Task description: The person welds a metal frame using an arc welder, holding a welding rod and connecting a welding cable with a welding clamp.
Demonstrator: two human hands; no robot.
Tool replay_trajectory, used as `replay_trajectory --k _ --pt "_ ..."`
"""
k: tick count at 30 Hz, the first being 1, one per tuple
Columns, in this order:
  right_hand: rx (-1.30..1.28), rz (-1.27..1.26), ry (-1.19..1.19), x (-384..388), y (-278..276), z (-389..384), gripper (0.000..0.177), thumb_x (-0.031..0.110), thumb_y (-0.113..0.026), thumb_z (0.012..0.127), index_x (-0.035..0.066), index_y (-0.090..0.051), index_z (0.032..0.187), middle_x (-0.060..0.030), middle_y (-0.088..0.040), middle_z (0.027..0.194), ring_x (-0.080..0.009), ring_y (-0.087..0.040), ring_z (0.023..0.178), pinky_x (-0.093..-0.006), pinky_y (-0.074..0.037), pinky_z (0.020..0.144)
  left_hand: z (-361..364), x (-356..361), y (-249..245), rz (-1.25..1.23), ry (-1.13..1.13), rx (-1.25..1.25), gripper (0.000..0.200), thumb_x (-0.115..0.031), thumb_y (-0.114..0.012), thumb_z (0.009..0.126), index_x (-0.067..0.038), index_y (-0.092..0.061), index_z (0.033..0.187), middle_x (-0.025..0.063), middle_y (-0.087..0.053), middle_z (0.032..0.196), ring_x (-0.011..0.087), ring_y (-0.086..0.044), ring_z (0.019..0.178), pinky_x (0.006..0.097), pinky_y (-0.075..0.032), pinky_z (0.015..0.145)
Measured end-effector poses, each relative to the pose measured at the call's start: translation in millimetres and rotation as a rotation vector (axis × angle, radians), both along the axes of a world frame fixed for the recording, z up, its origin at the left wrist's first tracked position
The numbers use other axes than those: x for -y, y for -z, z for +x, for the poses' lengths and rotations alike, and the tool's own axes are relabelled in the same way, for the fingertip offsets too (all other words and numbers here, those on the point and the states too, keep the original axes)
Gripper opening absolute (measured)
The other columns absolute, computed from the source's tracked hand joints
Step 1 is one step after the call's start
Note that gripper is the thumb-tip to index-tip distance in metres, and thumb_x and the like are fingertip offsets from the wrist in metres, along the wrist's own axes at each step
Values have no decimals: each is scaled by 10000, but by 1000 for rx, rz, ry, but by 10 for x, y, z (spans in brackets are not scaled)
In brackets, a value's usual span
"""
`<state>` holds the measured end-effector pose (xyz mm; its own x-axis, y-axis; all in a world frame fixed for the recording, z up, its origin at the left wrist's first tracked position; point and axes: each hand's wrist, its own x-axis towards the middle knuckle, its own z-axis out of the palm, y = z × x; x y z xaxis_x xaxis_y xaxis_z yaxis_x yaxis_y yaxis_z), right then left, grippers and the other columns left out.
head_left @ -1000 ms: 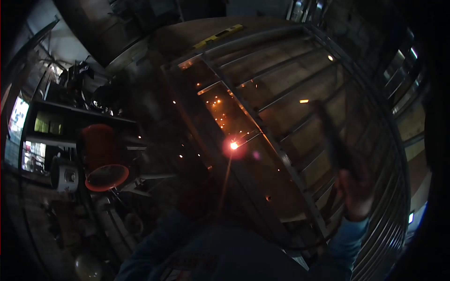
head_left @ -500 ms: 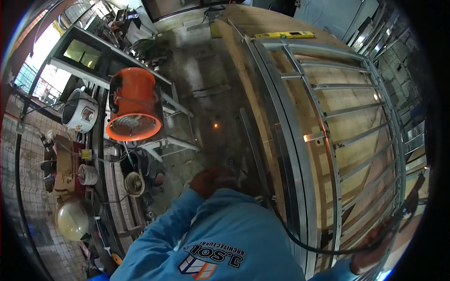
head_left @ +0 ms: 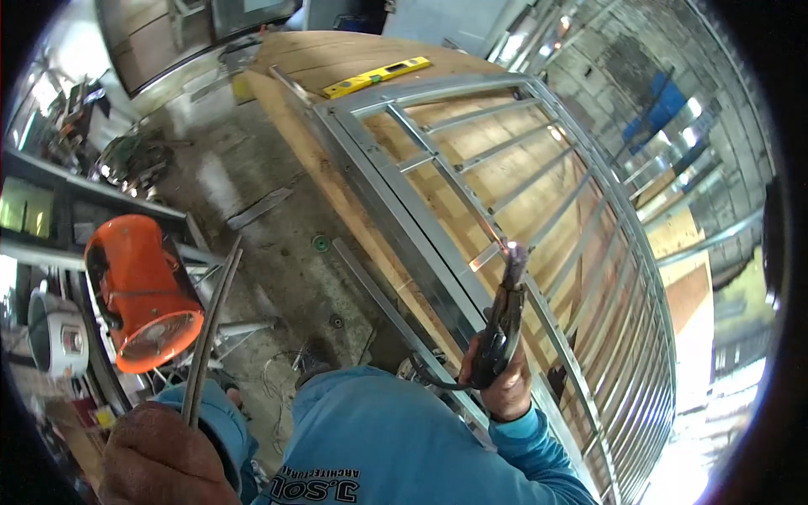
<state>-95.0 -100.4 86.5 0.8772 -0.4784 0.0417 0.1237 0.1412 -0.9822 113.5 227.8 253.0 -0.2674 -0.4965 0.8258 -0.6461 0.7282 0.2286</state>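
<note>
At the lower left, my left hand [head_left: 160, 459] is closed around a pair of long, thin grey metal pieces [head_left: 210, 337] that point upward. My right hand [head_left: 505, 383] grips a dark welding tool [head_left: 502, 324] with a black cable. The tool's tip meets, or nearly meets, the grey metal frame [head_left: 562, 332], and a small bright spot shows there. A short crosspiece [head_left: 486, 255] beside the tip glows orange. The frame, with many parallel bars, lies on a wooden table [head_left: 290, 126].
A yellow spirit level [head_left: 377, 77] rests on the table's far part. An orange blower [head_left: 139, 286] stands at the left, beside a white bucket [head_left: 57, 332]. A loose metal bar [head_left: 379, 295] lies along the table's near-left side. A block wall [head_left: 715, 126] rises at the right.
The view has turned toward the frame. My right hand has come from the far right edge to the crosspiece with the tool. My left hand has moved to the lower left, its metal pieces now visible.
</note>
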Motion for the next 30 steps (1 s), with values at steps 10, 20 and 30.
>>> replay_trajectory --k 10,20,30 --pt "-111 -114 537 -604 -143 -419 838 622 -778 790 13 -470 1276 -54 -600 883 -135 -589 717 -252 -461 604 594 793 -290 168 350 -118 645 -380 -790 841 -237 -552 1423 55 -595 852 165 -427 565 349 -320 513" --pt "-98 108 744 -1235 96 -1216 707 461 -816 818 21 -489 1264 -71 -621 933 -160 -640 779 -279 -516 662 350 1698 -362 -78 568 -250 547 -249 -700 907 -129 -525 1411 112 -630 893 149 -487 633 299 -383 574" --pt "-107 87 850 -911 34 -2220 669 256 -830 806 43 -445 1309 -40 -600 1018 -152 -584 936 -312 -499 829 -640 2085 189 12 252 -561 451 -119 -609 973 -20 -498 1399 170 -664 934 134 -548 701 249 -447 636"
